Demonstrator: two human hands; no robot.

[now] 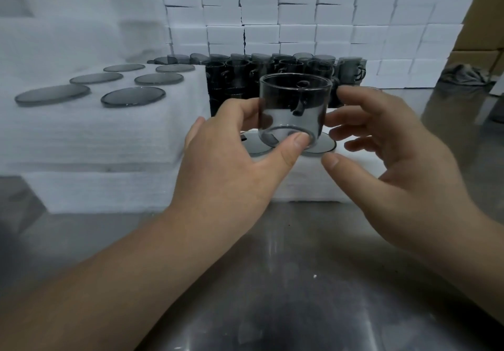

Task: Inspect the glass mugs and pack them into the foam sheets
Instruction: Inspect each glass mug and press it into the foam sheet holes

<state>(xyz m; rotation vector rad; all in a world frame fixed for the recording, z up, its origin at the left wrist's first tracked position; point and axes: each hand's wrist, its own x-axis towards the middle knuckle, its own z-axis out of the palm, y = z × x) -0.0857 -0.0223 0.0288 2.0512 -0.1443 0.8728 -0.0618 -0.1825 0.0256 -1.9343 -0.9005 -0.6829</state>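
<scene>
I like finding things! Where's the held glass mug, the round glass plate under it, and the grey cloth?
glass mug [289,105]: head view, its clear side wall.
round glass plate [324,143]: head view, its right rim part.
grey cloth [463,75]: head view, middle of the crumpled heap.

Reflective steel tabletop [300,268]. Stacked white boxes [300,17] walling its far edge. Brown cardboard cartons [480,23] at far right corner; crumpled grey cloth [463,75] beside.

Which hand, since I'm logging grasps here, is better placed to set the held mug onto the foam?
Left, probably. The left hand pinches the glass mug at its base, thumb in front, over the foam sheets; the right hand is open beside it, gripping nothing.
</scene>
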